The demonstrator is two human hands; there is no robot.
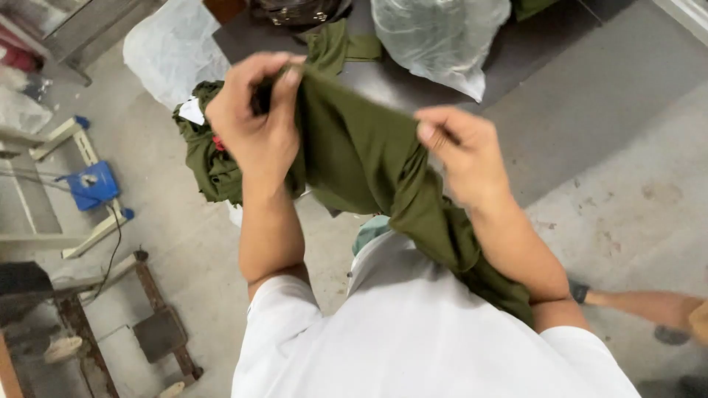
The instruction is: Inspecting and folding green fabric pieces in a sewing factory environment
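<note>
The olive-green garment (354, 155) is hanging stretched between both hands in the middle of the frame, its upper edge running from the upper centre down to the right, while its lower part is draping past the right forearm towards the white shirt (413, 332) at the bottom. The left hand (254, 121) is being held up in the upper centre-left, back of the hand facing the camera, wrist bent and forearm rising straight from the bottom of the frame. Its fingers (284, 81) are curling shut and pinching the cloth's top edge against the thumb. The right hand (461, 151) is sitting lower and to the right of centre, forearm angling in from the lower right, knuckles turned outward. Its fingers (431, 133) are closing tightly on a bunched fold of the same cloth, with fabric gathering under the palm.

Behind the hands, a heap of more green cloth (206, 158) is lying at the edge of the dark tabletop (531, 44) in the upper part of the frame, with a clear plastic bag (435, 37) resting on it at the top centre-right and another pale bag (173, 48) at the upper left. A blue piece on a pale frame (92, 184) is standing on the concrete floor (634, 199) at the left. Another person's arm (641, 304) is reaching in at the lower right edge.
</note>
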